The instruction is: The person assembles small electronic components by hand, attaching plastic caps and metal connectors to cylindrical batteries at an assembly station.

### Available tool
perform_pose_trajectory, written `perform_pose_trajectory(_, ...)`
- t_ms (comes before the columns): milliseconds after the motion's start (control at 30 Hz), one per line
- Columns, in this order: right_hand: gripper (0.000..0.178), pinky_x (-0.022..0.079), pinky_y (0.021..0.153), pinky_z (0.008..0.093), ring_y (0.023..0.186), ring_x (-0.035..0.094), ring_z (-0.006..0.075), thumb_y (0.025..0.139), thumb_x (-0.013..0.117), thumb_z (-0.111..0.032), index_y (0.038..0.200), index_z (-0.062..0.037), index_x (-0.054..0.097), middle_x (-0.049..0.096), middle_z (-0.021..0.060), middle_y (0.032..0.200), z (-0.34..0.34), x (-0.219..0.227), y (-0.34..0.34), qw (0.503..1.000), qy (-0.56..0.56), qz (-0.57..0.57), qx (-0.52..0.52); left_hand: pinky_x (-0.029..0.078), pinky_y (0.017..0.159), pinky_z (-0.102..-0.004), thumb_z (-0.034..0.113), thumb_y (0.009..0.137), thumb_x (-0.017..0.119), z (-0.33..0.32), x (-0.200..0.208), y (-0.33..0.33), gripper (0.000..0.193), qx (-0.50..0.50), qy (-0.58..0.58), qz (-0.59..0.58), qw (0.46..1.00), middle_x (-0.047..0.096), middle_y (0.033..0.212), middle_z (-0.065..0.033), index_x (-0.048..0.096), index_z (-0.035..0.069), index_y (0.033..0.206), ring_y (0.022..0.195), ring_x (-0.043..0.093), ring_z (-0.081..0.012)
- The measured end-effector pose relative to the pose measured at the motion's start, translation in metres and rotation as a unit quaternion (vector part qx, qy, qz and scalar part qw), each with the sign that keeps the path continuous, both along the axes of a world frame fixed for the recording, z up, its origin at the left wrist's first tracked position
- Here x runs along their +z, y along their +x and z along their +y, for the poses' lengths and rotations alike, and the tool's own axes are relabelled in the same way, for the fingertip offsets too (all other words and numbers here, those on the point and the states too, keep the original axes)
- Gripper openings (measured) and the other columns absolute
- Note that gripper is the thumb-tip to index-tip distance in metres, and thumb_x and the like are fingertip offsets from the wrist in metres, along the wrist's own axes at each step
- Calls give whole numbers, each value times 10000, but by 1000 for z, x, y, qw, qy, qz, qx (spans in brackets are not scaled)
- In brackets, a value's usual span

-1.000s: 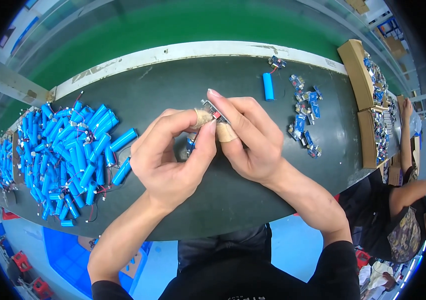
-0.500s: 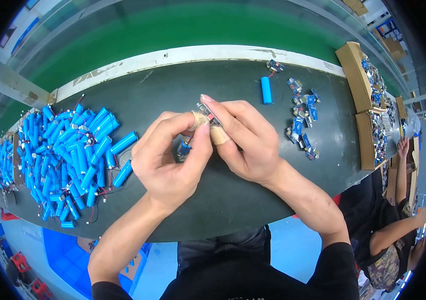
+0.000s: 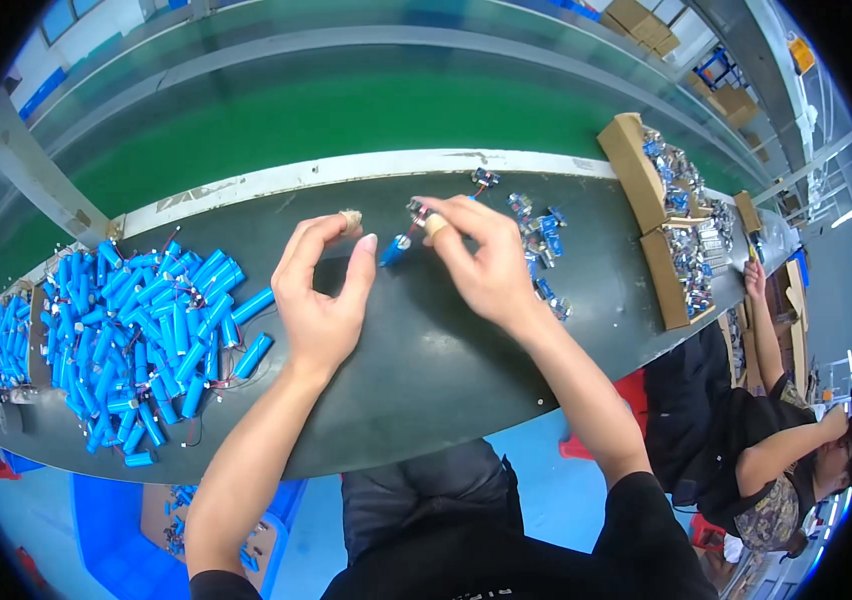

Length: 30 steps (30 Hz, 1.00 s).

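Fingers [image 3: 462,210] of the right hand [image 3: 494,268] pinch a small circuit board [image 3: 416,207]; a red wire [image 3: 415,228] runs from it down to a blue battery [image 3: 395,250], slanted, just beside the left thumb. The left hand [image 3: 321,300] is released, thumb and forefinger spread apart. Tan wraps [image 3: 435,225] cover the right thumb and the left forefinger at their tips. Pale lettering [image 3: 491,593] on the black shirt [image 3: 446,565] is cut off and unreadable. Smooth blue cylinders with thin wires lie in a loose heap [image 3: 146,340] at left. Beyond the right hand, loose blue boards [image 3: 549,235] carry shiny metal parts; farther right, open cardboard boxes [image 3: 658,275] hold more. A scuffed white rail [image 3: 346,172] borders the dark table [image 3: 386,410] along its far side. Open tabletop lies between the forearms, reaching the near edge before the person's lap.
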State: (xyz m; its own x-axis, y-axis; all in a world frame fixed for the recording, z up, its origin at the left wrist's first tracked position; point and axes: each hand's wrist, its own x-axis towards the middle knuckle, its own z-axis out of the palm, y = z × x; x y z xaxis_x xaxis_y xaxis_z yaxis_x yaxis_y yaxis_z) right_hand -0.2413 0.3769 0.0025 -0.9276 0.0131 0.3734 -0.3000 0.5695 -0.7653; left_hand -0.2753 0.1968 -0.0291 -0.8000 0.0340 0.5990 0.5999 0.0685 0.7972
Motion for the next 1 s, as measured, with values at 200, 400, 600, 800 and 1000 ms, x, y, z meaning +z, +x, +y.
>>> perform_pose_trajectory(200, 303, 466, 854, 342, 977, 594, 276, 936, 515, -138, 1175, -1, 641, 591, 149, 1039, 69, 7, -41, 976, 219, -7, 2, 472, 691, -277, 60, 818, 704, 4, -3, -1, 181, -14, -2, -23, 1000, 642, 832, -96, 652, -15, 974, 760, 622, -186)
perform_pose_trajectory(400, 354, 484, 824, 355, 957, 606, 253, 940, 569, -236, 1213, -19, 630, 587, 135, 1111, 98, 29, -33, 973, 207, -42, -89, 469, 682, -288, 83, 822, 704, 2, -1, -2, 200, -20, -27, -66, 997, 636, 851, -99, 660, -12, 992, 755, 610, -199)
perform_pose_trajectory(600, 350, 493, 785, 389, 831, 656, 321, 897, 617, -255, 1086, 34, 670, 671, 215, 872, 126, 24, -16, 950, 243, -140, -140, 447, 811, -410, 205, 786, 734, 27, -9, 3, 614, 8, -313, 33, 949, 569, 1028, -157, 474, -19, 1295, 963, 553, -317)
perform_pose_trajectory(800, 347, 505, 800, 419, 849, 649, 334, 809, 699, -251, 1038, 10, 700, 665, 181, 905, 125, -12, -11, 919, 355, -48, -165, 479, 761, -433, 110, 811, 684, 86, -19, -2, 406, 13, -324, 11, 946, 579, 943, -175, 571, -41, 1171, 905, 586, -351)
perform_pose_trajectory(1000, 285, 520, 701, 347, 753, 681, 240, 824, 690, -156, 1049, 5, 620, 684, 129, 912, 94, 17, 5, 970, 134, -46, -195, 510, 636, -333, 137, 829, 680, 58, 17, 11, 256, -50, -262, -116, 957, 684, 786, -139, 672, -26, 1025, 636, 639, -215)
